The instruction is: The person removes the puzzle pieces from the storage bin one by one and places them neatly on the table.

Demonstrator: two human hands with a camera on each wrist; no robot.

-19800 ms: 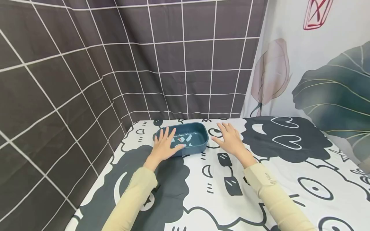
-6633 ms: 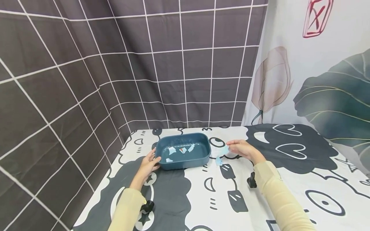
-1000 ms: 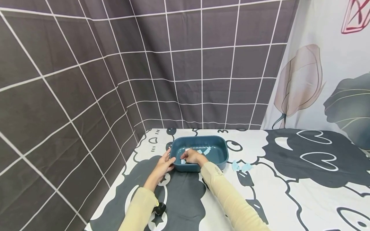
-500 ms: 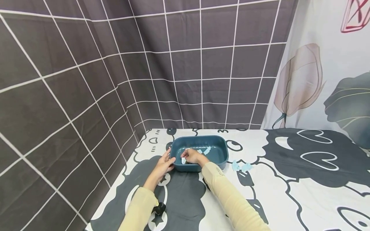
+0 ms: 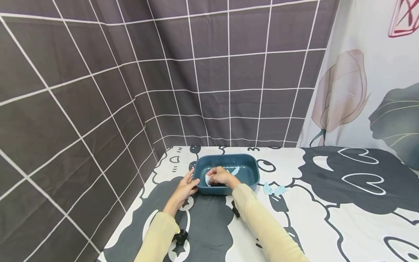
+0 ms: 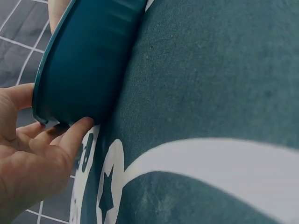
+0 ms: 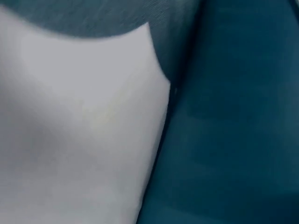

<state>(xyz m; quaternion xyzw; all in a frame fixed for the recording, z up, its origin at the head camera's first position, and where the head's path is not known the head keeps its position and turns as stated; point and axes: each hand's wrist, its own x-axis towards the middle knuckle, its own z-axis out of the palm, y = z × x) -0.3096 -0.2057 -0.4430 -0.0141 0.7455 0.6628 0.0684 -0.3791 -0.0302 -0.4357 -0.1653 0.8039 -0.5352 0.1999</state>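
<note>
R hand [image 5: 220, 175] dips into blue bin [image 5: 248, 176], mid-frame just below centre; grip looks clamped on a pale scrap [image 5: 207, 180], R wrist cam can't confirm (no fingertips in view). L hand [image 5: 183, 187] clasps bin's left end, thumb at rim, fingers bent vs outer wall. To do it well: leave L hand light but firm so bin doesn't skid on cloth [image 5: 314, 225]; pinch scrap by edge, don't crumple; lift straight up, clear near wall, esp. w/ sleeve over it. Loose scrap [image 5: 235, 170] right of R hand: don't drag it. Cloth scraps [image 5: 267, 189] right of bin: sleeve's close, mind them.
</note>
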